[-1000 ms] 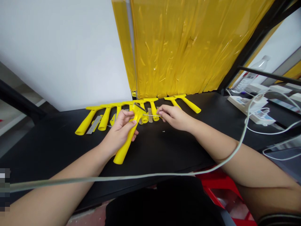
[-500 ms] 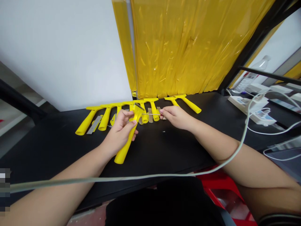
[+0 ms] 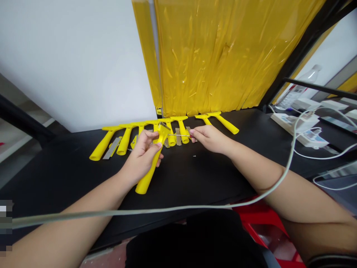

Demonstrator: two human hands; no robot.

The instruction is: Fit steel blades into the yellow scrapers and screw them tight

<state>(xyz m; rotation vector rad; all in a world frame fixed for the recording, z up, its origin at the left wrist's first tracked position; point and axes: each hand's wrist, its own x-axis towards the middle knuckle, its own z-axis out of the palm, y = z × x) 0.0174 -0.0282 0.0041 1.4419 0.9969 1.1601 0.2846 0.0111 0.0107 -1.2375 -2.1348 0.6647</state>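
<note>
My left hand (image 3: 147, 150) is closed around a yellow scraper (image 3: 149, 173), its blade head up and its hollow handle end slanting down toward me. A screwdriver (image 3: 180, 135) is pinched in my right hand (image 3: 205, 137); its thin metal shaft reaches left to the side of the scraper's head. My fingers hide most of the screwdriver's handle. Below the shaft, a tiny screw (image 3: 194, 156) lies on the black table (image 3: 189, 178). Behind both hands stretches a row of several more yellow scrapers (image 3: 103, 145), with metal blades (image 3: 112, 148) lying among them.
A pale cable (image 3: 167, 210) runs across in front of me, over my forearms. At the right stand white electronic boxes (image 3: 309, 134) with wires and a clear plastic bottle (image 3: 299, 89). Yellow plastic sheeting (image 3: 209, 56) and a white panel (image 3: 78, 63) back the table. A red stool (image 3: 267, 227) is below.
Almost nothing differs. Both hands keep their places, with the screwdriver's shaft still against the scraper's head; the head may have tilted very slightly.
</note>
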